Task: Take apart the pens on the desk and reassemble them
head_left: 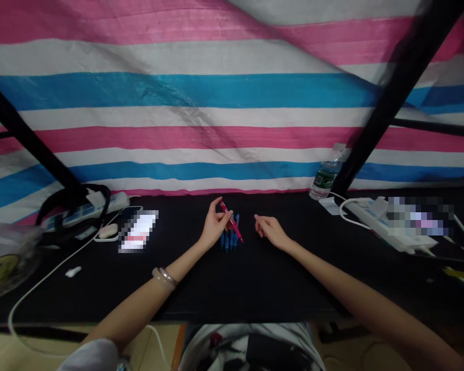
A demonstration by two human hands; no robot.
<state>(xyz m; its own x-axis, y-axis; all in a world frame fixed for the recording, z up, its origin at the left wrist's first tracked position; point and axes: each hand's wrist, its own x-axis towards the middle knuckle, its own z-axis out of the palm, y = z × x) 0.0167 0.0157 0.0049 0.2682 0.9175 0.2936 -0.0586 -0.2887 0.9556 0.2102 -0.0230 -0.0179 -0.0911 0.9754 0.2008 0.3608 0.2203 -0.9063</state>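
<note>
A striped tarp (178, 129) backs the black desk (278, 288). The left hand (215, 224) keeps a narrow grip on what looks like a red pen (232, 222) over blue pieces (229, 240); the right hand (268, 231) is empty.

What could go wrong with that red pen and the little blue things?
The red pen in the left hand crosses right over the small blue pieces, so it might bump them and scatter them. Also, the water bottle stands near a power strip, so a spill could wet it.
</note>
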